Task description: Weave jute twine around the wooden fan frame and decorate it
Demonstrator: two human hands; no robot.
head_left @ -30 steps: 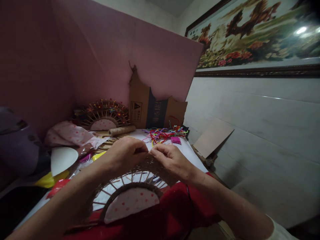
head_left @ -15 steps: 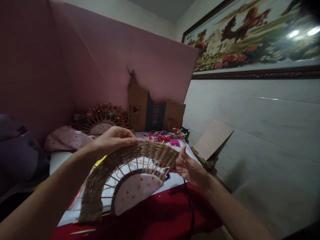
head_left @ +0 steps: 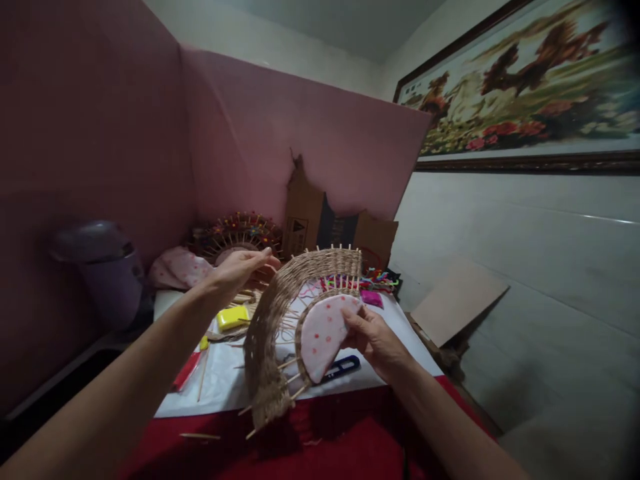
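Observation:
A woven fan-shaped piece of brown twisted cord on thin wooden sticks is held up tilted over the table. Its half-round centre is covered in pale cloth with red dots. My right hand pinches the straight edge of that centre, thumb on the near face. Beside the upper left of the woven band is my left hand, its fingers loosely stretched and holding nothing; whether a fingertip touches the rim I cannot tell. Stick ends poke out past the band along the top.
A blue utility knife lies on the white sheet, with a yellow packet and a red packet to the left. Colourful pipe cleaners, a pink packet, torn cardboard and another decorated fan are behind.
My right hand has moved from the band's right end to the cloth centre. The woven piece has turned more upright and shifted right, and my left hand has come off its top edge.

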